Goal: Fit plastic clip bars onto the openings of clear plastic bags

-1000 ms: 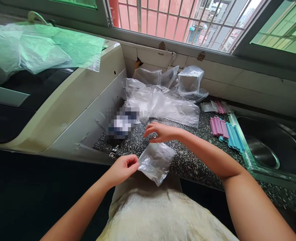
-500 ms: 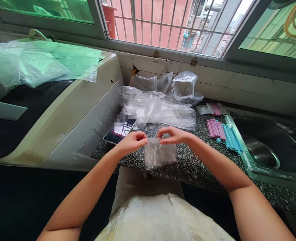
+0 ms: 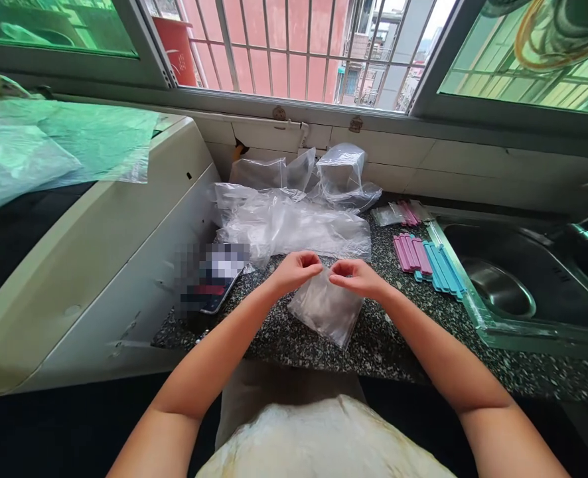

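A speckled dark granite surface point(image 3: 398, 338) carries a heap of clear plastic bags point(image 3: 294, 222) at its back, a phone point(image 3: 212, 289) near its left edge, and a row of pink clips point(image 3: 411, 252) touching blue clips point(image 3: 441, 267) beside the steel sink point(image 3: 478, 318). A small packet of clips point(image 3: 398, 214) lies behind them.

Small bag point(image 3: 326, 308) lies on counter point(image 3: 398, 345), bag pile point(image 3: 294, 222) behind, clips point(image 3: 426, 260) and sink point(image 3: 523, 285) right.

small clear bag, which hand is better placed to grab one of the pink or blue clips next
Right. The right hand pinches the small clear bag on the side toward the clips; the left hand sits farther away, near the phone.
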Action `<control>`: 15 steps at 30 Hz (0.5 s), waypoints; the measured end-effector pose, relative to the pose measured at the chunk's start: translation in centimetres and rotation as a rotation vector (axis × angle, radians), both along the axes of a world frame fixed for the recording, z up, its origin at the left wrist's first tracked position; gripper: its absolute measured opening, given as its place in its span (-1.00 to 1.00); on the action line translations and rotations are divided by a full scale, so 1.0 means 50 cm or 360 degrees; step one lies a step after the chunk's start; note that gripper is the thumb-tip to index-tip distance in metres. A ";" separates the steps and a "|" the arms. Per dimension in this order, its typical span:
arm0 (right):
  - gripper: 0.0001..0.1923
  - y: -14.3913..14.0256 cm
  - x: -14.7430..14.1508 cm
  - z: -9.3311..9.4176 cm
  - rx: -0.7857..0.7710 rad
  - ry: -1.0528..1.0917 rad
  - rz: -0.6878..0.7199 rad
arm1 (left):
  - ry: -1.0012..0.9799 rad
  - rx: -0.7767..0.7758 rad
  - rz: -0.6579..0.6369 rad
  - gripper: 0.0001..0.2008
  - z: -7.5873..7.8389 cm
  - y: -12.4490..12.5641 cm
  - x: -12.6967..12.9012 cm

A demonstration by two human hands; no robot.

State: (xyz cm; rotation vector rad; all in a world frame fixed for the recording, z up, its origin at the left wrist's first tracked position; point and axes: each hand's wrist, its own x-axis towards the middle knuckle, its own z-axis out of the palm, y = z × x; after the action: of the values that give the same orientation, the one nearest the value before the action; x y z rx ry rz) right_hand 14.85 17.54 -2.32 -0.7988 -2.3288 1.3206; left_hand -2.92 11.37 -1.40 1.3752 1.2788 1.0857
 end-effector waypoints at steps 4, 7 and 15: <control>-0.72 -0.005 -0.012 -0.008 0.0019 -0.0016 -0.0082 | -0.0067 0.0052 0.0029 -0.83 -0.016 0.000 -0.006; -0.74 -0.009 -0.018 -0.007 0.0007 -0.0005 -0.0083 | -0.0138 0.0014 0.0011 -0.80 -0.023 -0.005 -0.013; -0.72 -0.017 -0.018 -0.004 0.0047 -0.0039 -0.0096 | -0.0256 -0.0059 0.0043 -0.75 -0.029 -0.012 -0.021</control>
State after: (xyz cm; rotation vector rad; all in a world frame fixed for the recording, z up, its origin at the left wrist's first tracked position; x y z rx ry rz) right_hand 13.96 16.72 -2.51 -0.8741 -2.3185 1.2556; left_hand -3.94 10.78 -2.83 1.2205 1.1968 1.1612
